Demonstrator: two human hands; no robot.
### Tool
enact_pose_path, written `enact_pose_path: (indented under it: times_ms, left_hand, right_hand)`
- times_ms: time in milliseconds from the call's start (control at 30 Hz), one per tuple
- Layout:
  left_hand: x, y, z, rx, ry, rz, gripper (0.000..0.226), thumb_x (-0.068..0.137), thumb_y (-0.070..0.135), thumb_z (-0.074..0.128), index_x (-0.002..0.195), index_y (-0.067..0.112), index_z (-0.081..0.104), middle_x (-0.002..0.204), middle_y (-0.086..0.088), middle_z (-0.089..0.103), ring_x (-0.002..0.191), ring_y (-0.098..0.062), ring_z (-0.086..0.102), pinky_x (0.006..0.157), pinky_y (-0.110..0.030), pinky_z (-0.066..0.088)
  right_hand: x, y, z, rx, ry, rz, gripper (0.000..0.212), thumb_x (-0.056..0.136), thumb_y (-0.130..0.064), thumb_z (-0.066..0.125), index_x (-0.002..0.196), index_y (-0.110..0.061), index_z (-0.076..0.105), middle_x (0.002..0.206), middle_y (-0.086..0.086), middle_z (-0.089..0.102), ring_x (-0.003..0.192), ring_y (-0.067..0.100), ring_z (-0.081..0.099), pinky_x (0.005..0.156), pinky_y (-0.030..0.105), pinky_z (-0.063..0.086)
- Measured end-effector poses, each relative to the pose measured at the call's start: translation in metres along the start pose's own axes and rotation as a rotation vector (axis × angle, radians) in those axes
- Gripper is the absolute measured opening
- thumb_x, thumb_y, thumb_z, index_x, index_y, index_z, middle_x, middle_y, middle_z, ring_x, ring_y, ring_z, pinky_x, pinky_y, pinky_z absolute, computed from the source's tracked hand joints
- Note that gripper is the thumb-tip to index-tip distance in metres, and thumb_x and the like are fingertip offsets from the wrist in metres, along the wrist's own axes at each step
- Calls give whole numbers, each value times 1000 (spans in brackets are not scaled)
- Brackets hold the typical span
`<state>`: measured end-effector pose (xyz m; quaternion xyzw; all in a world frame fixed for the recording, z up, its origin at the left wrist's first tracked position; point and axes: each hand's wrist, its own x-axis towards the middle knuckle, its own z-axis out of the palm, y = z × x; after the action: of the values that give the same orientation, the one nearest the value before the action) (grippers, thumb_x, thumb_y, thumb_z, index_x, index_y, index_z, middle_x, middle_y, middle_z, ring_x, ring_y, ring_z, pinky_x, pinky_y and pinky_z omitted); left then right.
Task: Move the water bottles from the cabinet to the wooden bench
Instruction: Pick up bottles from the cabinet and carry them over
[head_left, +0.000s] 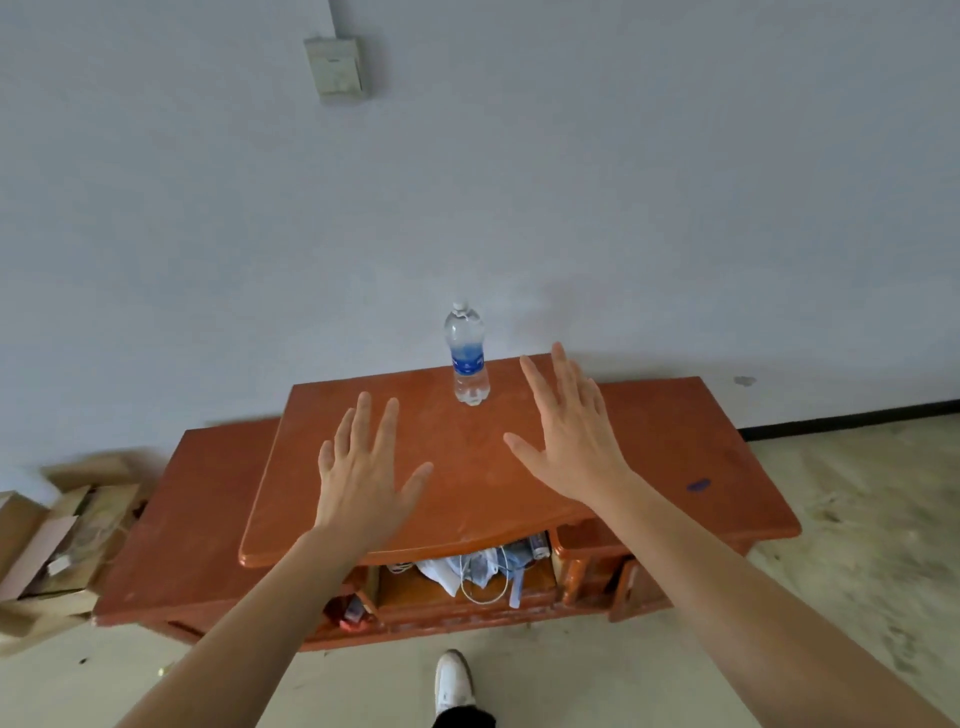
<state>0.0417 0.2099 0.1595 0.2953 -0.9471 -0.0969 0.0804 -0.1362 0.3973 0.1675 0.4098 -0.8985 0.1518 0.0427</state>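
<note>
Currently one water bottle (466, 358) is standing upright on the cabinet (675, 441), near the back edge by the wall, cap on, blue label facing me. It is the only bottle showing on the top.

I am holding both hands out over the cabinet top, fingers straight and spread, palms down, gripping nothing. My right hand (566, 441) is hovering just beside the bottle, to its right and a little nearer me, not touching it. My left hand (363, 467) is reaching out further from it, over the front left of the top.

Below the top, an open shelf is holding a tangle of cables and plastic bags (478, 566). Cardboard boxes (62, 530) are lying on the floor to the left.

Progress, as I am judging it: this bottle is not yet picked up, so at least one carry is remaining. The wooden bench is not showing in view, so I cannot tell whether any bottles are already sitting there.
</note>
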Motion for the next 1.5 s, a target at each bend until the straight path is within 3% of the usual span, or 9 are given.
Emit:
enact_pose_path:
  times_ms: [500, 600, 767, 867, 933, 1000, 1100, 1367, 1500]
  left_hand:
    - [273, -63, 102, -242, -424, -21, 115, 86, 66, 62, 155, 34, -24, 168, 1, -17, 155, -32, -3, 119, -59, 19]
    - [300, -75, 130, -248, -470, -44, 119, 83, 65, 66, 155, 35, -24, 168, 1, -17, 155, -32, -2, 119, -59, 19]
    - [324, -94, 167, -214, -513, -156, 123, 81, 63, 71, 155, 35, -24, 168, 2, -16, 155, -32, -3, 119, -60, 18]
    - [327, -100, 189, -197, -538, -238, 125, 79, 63, 73, 155, 36, -23, 168, 2, -14, 155, -33, -1, 119, -61, 20]
    - [333, -98, 203, -187, -570, -280, 126, 78, 61, 75, 155, 35, -21, 168, 0, -13, 155, -34, -1, 120, -62, 19]
    - [343, -91, 215, -186, -591, -298, 127, 77, 60, 77, 156, 35, -19, 169, 1, -11, 155, -34, -2, 120, -63, 19]
    - [369, -62, 242, -175, -606, -239, 127, 76, 55, 80, 157, 36, -15, 169, 3, -8, 155, -32, 1, 120, -62, 20]
    - [466, 30, 309, 35, -659, 141, 127, 70, 45, 88, 160, 36, -1, 169, 1, 4, 155, -31, 7, 116, -67, 23]
    - [488, 49, 349, 82, -664, 227, 119, 54, 44, 92, 151, 40, 24, 161, 5, 29, 151, -29, 21, 111, -66, 34]
  right_hand:
    - [256, 34, 99, 67, -162, 166, 96, 94, -64, 53, 159, -36, -12, 168, 10, -18, 156, 37, -1, 125, 52, 7]
    - [296, 39, 125, 3, -171, 59, 99, 91, -64, 59, 160, -38, -7, 169, 13, -14, 155, 42, 3, 123, 58, 13]
    - [382, 34, 161, -328, -266, -314, 113, 79, -66, 72, 161, -36, 0, 168, 14, -14, 153, 48, -2, 119, 67, 17]
    - [421, 28, 182, -480, -455, -422, 104, 72, -63, 80, 156, -33, 27, 169, 11, 1, 151, 53, 1, 114, 68, 29]
    - [433, 34, 186, -449, -523, -446, 83, 72, -54, 84, 143, -28, 50, 160, 8, 25, 144, 48, 23, 99, 56, 45]
    - [436, 50, 181, -385, -521, -427, 67, 76, -40, 85, 135, -23, 58, 140, 6, 45, 123, 36, 46, 82, 42, 47]
    - [428, 92, 170, -368, -510, -330, 67, 78, -29, 86, 136, -20, 55, 123, 8, 52, 104, 32, 58, 73, 37, 41]
    - [361, 211, 169, -201, -502, -5, 89, 70, -45, 89, 144, -35, 40, 136, 0, 52, 95, 32, 66, 77, 38, 52]
    - [321, 245, 197, -117, -529, 84, 92, 71, -46, 88, 144, -34, 34, 134, 2, 48, 85, 30, 67, 67, 34, 47]
